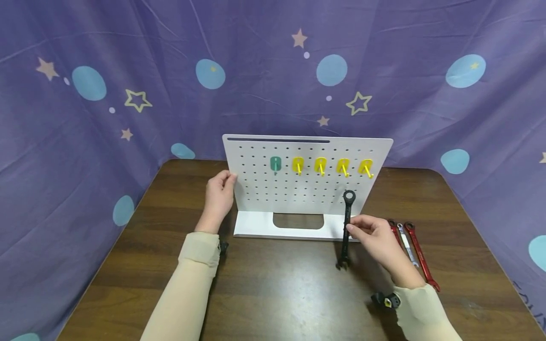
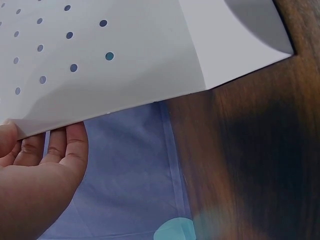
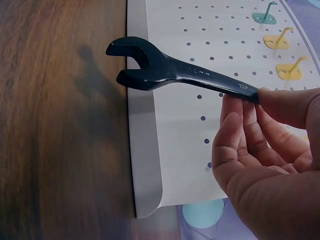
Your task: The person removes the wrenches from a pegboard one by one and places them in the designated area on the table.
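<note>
A white pegboard stands upright on its own base, with one green hook and several yellow hooks in a row near the top. My left hand pinches the board's left edge; in the left wrist view the thumb lies on the front and the fingers behind it. Between thumb and fingers my right hand holds a black combination wrench by the shaft, ring end up and open end down, in front of the board's lower right. The right wrist view shows its open end close up.
To the right of my right hand, red wrenches and a silver wrench lie side by side on the brown wooden table. A purple curtain with stars and blue spots hangs behind the table.
</note>
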Available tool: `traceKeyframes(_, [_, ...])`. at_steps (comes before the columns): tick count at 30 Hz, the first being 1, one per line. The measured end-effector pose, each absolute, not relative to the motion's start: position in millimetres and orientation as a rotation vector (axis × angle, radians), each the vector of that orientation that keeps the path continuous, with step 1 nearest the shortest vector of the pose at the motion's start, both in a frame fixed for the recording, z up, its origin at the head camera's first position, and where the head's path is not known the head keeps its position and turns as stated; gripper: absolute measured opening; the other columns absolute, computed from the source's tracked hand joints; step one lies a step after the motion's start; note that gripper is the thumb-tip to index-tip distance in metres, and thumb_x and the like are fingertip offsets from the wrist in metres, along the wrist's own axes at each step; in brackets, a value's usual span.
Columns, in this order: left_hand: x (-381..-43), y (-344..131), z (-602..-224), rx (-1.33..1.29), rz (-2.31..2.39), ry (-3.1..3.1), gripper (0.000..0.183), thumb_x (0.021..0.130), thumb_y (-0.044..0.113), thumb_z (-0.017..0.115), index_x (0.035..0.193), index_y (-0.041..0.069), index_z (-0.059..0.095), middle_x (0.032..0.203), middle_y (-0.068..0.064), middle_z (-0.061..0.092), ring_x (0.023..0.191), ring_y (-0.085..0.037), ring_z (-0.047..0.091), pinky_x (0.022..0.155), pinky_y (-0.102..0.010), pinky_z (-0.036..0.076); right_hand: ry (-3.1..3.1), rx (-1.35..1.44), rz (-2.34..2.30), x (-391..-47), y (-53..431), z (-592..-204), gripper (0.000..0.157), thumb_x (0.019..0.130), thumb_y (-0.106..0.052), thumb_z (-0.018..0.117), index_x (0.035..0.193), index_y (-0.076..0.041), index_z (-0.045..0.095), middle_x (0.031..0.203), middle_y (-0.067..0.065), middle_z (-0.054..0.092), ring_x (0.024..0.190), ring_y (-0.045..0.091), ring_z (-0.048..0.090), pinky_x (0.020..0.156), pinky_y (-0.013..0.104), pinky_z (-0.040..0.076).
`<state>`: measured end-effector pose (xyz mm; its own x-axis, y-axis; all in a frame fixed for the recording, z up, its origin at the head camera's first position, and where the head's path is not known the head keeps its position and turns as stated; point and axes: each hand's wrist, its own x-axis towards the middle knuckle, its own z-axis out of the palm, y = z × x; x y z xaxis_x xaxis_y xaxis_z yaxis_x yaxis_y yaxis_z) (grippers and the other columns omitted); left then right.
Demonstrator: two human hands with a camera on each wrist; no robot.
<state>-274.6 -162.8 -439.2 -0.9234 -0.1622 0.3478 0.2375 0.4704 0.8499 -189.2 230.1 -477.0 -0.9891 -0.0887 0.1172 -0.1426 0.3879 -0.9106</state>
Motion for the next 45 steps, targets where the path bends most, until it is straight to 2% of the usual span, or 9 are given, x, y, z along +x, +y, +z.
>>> traceKeyframes(10, [-275.0,-163.0,-438.0,-0.059,-1.435,-2.342,0.024,0.107,0.014,0.055,0.100,-0.004,0.068,0.072,-0.010,0.053,0.067,-0.022,0.046,0.058,-0.031,0.038,-2.611,0.188,1.661,-185.2,235.4,-476.1,0.016,0.098,-0.009,0.070,0.107,0.003,0.072,0.097,0.011,0.073,0.088,0.019,0.069,0.075,0.028,0.055])
traceKeyframes(21, [-274.4,-162.5,-436.9,-0.054,-1.435,-2.356,0.023,0.107,0.014,0.054,0.100,-0.004,0.068,0.072,-0.009,0.052,0.068,-0.021,0.045,0.059,-0.031,0.037,-2.588,0.151,1.641,-181.8,241.7,-475.8,0.018,0.098,-0.011,0.071,0.107,0.004,0.071,0.094,0.013,0.072,0.083,0.021,0.069,0.072,0.026,0.055])
traceKeyframes(28, [-274.3,-162.9,-438.0,-0.051,-1.435,-2.360,0.023,0.107,0.014,0.054,0.099,-0.003,0.067,0.072,-0.009,0.053,0.068,-0.021,0.046,0.058,-0.031,0.038,-2.598,0.133,1.633,-179.5,248.4,-478.1,0.019,0.098,-0.010,0.070,0.109,0.006,0.070,0.097,0.015,0.072,0.083,0.017,0.069,0.073,0.028,0.056])
traceKeyframes(34, [-275.0,-163.2,-439.7,-0.047,-1.438,-2.356,0.024,0.108,0.015,0.054,0.099,-0.003,0.068,0.074,-0.010,0.055,0.070,-0.022,0.047,0.060,-0.032,0.039,-2.640,0.116,1.553,-176.2,253.7,-475.5,0.022,0.099,-0.013,0.070,0.112,0.004,0.070,0.099,0.012,0.072,0.084,0.014,0.068,0.072,0.025,0.055])
traceKeyframes(45, [-274.9,-164.0,-439.8,-0.061,-1.439,-2.350,0.024,0.107,0.015,0.054,0.099,-0.003,0.068,0.073,-0.009,0.054,0.069,-0.021,0.046,0.060,-0.031,0.039,-2.610,0.087,1.590,-171.7,264.2,-477.5,0.023,0.099,-0.014,0.070,0.112,0.005,0.070,0.097,0.013,0.072,0.085,0.028,0.070,0.073,0.025,0.055])
